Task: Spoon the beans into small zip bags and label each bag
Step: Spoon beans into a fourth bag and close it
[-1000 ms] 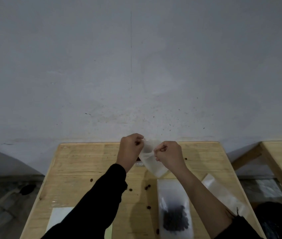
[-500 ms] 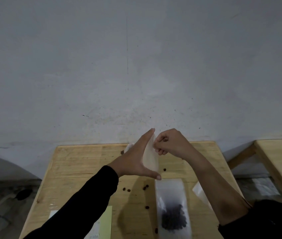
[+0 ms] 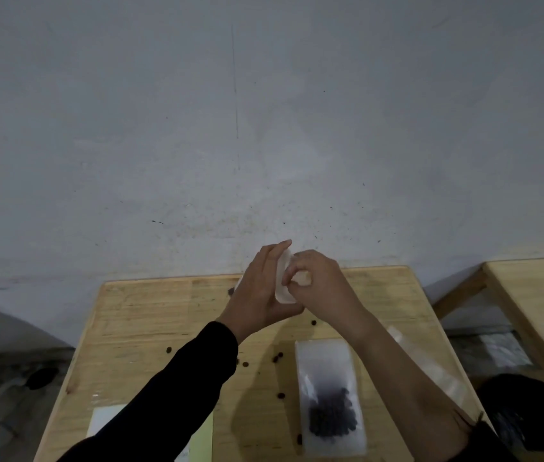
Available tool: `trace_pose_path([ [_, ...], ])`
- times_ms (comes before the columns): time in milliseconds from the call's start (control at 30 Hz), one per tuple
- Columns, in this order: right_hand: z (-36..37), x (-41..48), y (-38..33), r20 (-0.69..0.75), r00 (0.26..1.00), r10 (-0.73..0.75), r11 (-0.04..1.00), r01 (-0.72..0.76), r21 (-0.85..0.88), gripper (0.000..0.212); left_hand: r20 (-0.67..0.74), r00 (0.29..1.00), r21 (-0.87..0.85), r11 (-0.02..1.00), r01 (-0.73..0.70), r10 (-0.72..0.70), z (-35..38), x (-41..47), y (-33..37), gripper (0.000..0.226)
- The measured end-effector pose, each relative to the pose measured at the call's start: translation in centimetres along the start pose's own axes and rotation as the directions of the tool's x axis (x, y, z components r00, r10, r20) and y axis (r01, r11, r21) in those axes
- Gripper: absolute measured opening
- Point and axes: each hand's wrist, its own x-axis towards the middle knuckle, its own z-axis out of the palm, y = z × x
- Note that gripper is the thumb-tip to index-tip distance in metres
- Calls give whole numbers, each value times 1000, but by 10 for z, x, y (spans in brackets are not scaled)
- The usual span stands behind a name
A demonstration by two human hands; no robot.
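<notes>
Dimness and the two hands kept most of the small zip bag (image 3: pixel 283 288) from us: only a pale strip of it showed, raised in the air beyond the filled bag (image 3: pixel 323 361). We could not tell whether its mouth was parted or whether anything lay inside it.

The right forearm (image 3: pixel 397 371) crossed just right of the filled bag and covered part of some clear bags (image 3: pixel 437 371) lying there; how many, we could not make out. Left of the filled bag, a black sleeve hid much of a pale-green sheet (image 3: pixel 204 441) and a white sheet (image 3: pixel 105 420), both cut off by the bottom edge. Far right of the filled bag sat a dark object (image 3: pixel 537 415) too murky to name.

The left hand (image 3: pixel 260 288) was spread, its fingers straight and laid flat against one face of the small zip bag, its thumb reaching under the lower edge. The right hand (image 3: pixel 320 285) was curled, its fingertips pinching the bag's other face near the top.

The filled bag lay flat on the table (image 3: pixel 150 315), with dark beans (image 3: pixel 332 420) heaped in its near end. Loose beans (image 3: pixel 278 357) were scattered on the wood just left of it.
</notes>
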Motion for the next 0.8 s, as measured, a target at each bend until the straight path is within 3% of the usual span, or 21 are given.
trace_pose_path([
  [133,1,9,2,185,967,177,984,-171,-47,10,21,996,139,986,-94,91,4,-2,-2,80],
  [367,11,8,13,75,966,249,962,-238,-132,41,-10,992,262,958,-120,127,11,-7,-19,64],
  [467,8,8,11,130,969,209,973,-194,-124,52,10,998,212,975,-68,67,8,-11,-24,65],
  [567,3,6,7,198,971,133,991,-127,-39,48,36,999,96,995,-30,27,3,-11,-20,66],
  [800,6,10,10,243,960,138,990,-135,-25,66,172,978,-103,985,137,-118,-6,-14,-22,65],
])
